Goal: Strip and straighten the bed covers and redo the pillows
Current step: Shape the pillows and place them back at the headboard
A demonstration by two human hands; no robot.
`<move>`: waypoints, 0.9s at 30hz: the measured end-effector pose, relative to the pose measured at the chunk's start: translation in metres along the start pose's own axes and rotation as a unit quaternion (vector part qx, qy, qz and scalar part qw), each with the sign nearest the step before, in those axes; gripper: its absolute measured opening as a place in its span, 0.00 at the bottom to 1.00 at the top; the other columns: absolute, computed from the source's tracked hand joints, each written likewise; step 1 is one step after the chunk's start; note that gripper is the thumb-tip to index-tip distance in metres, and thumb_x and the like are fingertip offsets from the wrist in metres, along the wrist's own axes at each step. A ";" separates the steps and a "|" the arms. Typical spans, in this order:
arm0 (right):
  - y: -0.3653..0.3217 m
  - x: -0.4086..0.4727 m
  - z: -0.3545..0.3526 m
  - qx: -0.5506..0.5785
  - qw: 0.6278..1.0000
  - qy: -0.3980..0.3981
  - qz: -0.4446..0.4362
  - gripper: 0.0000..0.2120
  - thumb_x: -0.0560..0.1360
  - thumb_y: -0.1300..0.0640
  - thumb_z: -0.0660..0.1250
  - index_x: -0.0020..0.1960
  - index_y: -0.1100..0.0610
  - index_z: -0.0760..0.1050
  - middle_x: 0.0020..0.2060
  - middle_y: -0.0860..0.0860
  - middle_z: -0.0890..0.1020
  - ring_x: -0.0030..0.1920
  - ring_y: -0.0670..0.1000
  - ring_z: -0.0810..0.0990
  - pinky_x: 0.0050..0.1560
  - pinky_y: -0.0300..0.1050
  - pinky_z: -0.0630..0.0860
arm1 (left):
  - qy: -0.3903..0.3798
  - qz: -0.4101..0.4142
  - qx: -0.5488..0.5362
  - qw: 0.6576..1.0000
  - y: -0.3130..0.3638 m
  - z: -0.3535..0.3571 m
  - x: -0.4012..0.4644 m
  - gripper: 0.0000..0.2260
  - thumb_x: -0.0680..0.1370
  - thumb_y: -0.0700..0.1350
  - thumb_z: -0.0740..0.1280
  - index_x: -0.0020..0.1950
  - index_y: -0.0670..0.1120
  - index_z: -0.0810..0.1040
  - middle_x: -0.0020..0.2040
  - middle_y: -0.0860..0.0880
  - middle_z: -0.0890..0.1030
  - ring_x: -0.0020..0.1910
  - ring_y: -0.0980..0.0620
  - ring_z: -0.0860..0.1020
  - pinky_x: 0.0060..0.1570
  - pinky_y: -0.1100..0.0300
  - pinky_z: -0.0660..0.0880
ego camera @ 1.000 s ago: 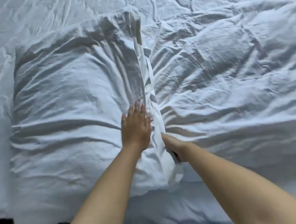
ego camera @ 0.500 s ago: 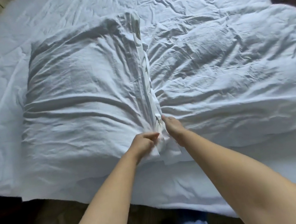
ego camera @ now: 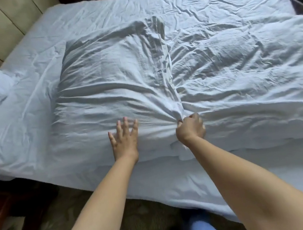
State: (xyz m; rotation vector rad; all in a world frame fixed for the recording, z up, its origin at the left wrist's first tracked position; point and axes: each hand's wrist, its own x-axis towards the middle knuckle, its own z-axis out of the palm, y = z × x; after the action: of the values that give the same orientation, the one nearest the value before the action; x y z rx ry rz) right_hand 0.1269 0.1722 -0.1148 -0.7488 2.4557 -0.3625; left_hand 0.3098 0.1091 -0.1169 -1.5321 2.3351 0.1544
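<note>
While my right hand (ego camera: pixel 190 128) clamps the pillowcase (ego camera: pixel 175 109) edge | left hand (ego camera: pixel 124 138) flat, fingers spread on pillow (ego camera: pixel 107 86) | risk: hard tug drags pillow off bed (ego camera: pixel 199 3).

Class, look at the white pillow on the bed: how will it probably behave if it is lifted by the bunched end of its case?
The pillow probably sags: it looks soft and deeply creased. Its case likely stretches first, since cloth already gathers into folds at the right hand. It seems light; the flat left hand dents it.
</note>
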 end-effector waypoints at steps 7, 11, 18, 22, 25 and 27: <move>-0.026 -0.015 0.018 -0.005 0.999 -0.046 -0.019 0.24 0.80 0.47 0.56 0.67 0.62 0.70 0.67 0.57 0.68 0.68 0.58 0.65 0.66 0.51 0.63 | -0.015 0.006 -0.023 1.000 -0.029 0.006 0.001 0.36 0.77 0.39 0.65 0.78 0.51 0.47 0.79 0.48 0.48 0.75 0.45 0.54 0.68 0.52 0.63; -0.017 -0.003 0.016 -0.018 0.995 -0.051 0.081 0.19 0.79 0.52 0.56 0.66 0.59 0.72 0.66 0.56 0.72 0.67 0.58 0.68 0.65 0.51 0.65 | -0.027 0.019 -0.002 0.999 -0.034 -0.004 0.001 0.35 0.77 0.36 0.64 0.78 0.52 0.51 0.77 0.46 0.54 0.73 0.45 0.59 0.65 0.52 0.68; -0.012 -0.021 -0.011 0.078 0.988 -0.092 0.093 0.20 0.75 0.58 0.59 0.65 0.61 0.73 0.63 0.59 0.75 0.62 0.60 0.74 0.58 0.50 0.74 | -0.055 0.049 -0.081 0.994 0.000 -0.024 -0.024 0.29 0.77 0.35 0.56 0.77 0.50 0.55 0.78 0.47 0.52 0.75 0.46 0.55 0.69 0.51 0.61; -0.001 -0.034 -0.043 0.130 0.984 -0.115 0.045 0.16 0.75 0.58 0.62 0.60 0.61 0.77 0.56 0.59 0.80 0.54 0.59 0.79 0.48 0.45 0.73 | -0.058 0.092 -0.114 0.987 0.023 -0.041 -0.041 0.28 0.77 0.35 0.54 0.77 0.49 0.58 0.77 0.48 0.55 0.75 0.47 0.56 0.70 0.51 0.59; 0.009 -0.040 -0.068 0.129 0.983 -0.130 0.001 0.15 0.76 0.57 0.62 0.59 0.62 0.77 0.55 0.59 0.81 0.56 0.59 0.78 0.54 0.46 0.74 | -0.065 0.107 -0.121 0.985 0.046 -0.053 -0.053 0.27 0.77 0.36 0.53 0.77 0.50 0.58 0.78 0.47 0.54 0.76 0.46 0.55 0.72 0.50 0.59; 0.019 -0.040 -0.085 0.124 0.983 -0.134 -0.032 0.18 0.77 0.56 0.63 0.64 0.62 0.73 0.59 0.59 0.79 0.58 0.58 0.77 0.55 0.46 0.73 | -0.056 0.112 -0.118 0.985 0.067 -0.063 -0.059 0.27 0.77 0.37 0.53 0.76 0.50 0.59 0.77 0.47 0.56 0.75 0.46 0.56 0.72 0.49 0.60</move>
State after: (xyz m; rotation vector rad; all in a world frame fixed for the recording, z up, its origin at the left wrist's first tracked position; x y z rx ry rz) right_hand 0.0986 0.2186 -0.0363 -0.7204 2.0920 -0.5441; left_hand 0.2562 0.1703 -0.0445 -1.3164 2.4620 0.5768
